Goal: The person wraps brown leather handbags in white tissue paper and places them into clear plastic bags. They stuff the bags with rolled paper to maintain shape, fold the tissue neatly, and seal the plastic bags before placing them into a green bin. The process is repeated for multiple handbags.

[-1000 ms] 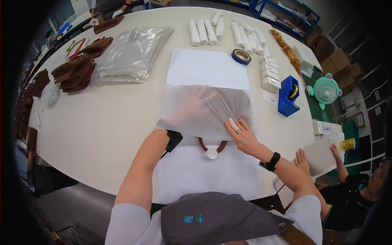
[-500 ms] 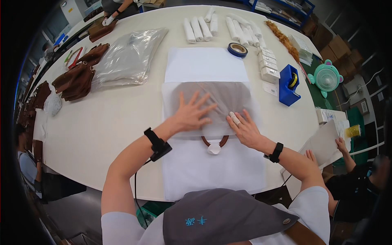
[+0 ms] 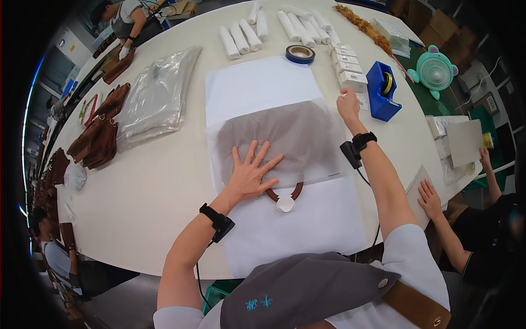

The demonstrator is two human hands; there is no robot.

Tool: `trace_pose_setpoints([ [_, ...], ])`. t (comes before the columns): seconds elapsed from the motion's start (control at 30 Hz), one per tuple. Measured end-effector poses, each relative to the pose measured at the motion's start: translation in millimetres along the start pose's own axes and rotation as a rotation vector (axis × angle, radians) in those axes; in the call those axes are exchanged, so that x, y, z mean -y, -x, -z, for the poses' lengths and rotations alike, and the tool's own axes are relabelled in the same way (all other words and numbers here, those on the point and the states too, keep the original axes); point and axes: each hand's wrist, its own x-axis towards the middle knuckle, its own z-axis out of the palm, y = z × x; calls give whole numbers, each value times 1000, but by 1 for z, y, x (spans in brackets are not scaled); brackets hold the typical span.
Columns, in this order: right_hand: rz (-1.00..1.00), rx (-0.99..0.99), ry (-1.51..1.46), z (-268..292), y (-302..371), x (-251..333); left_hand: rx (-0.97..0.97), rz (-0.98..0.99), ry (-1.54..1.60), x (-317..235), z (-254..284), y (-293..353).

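Observation:
A brown bag with a round handle (image 3: 298, 191) lies inside a frosted translucent sleeve (image 3: 307, 137), on white sheets (image 3: 307, 230) spread over the table. White wrapping covers part of the handle. My left hand (image 3: 249, 172) presses flat on the sleeve, fingers spread. To the right, beyond the sleeve, my right hand (image 3: 348, 107) has its fingers curled together. It is beside a white label card (image 3: 362, 100), just in front of a row of small white boxes (image 3: 352, 81). Whatever its fingertips may hold is hidden.
A blue tape dispenser (image 3: 382, 90) stands right of the boxes, and a tape roll (image 3: 299, 54) lies beyond the sleeve. White rolls (image 3: 239, 37) line the back. Clear plastic bags (image 3: 156, 93) and brown leather bags (image 3: 96, 143) lie left. A co-worker's hand (image 3: 430, 200) holds board at right.
My right hand has left the sleeve and reached forward and right to the small boxes, its fingers now curled. My left hand stays spread on the sleeve, which looks smoother. The view has shifted.

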Motion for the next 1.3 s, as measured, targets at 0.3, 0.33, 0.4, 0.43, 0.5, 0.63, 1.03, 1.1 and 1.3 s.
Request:
trace_pose_setpoints([
  [0.3,322,94,346,66,117,-24,16,24,-36,4,-13,-1],
  [0.33,278,110,272,75,149,-8,-5,33,-39,7,-16,4],
  [0.4,306,157,298,83,217,-12,-66,21,-39,9,-18,4],
  [0.43,385,194,393,79,246,-31,35,44,7,6,-12,0],
  [0.5,423,200,507,69,287,-43,46,45,21,6,-7,1],
  [0.63,657,270,446,73,291,-51,55,46,27,6,-7,-2],
  [1.03,-498,1016,-799,142,313,2,57,62,21,4,-8,2],
  [1.1,-425,965,-1311,137,305,32,50,51,33,3,-6,2],
  [1.3,552,300,-312,75,237,106,28,39,-69,10,-10,2],
])
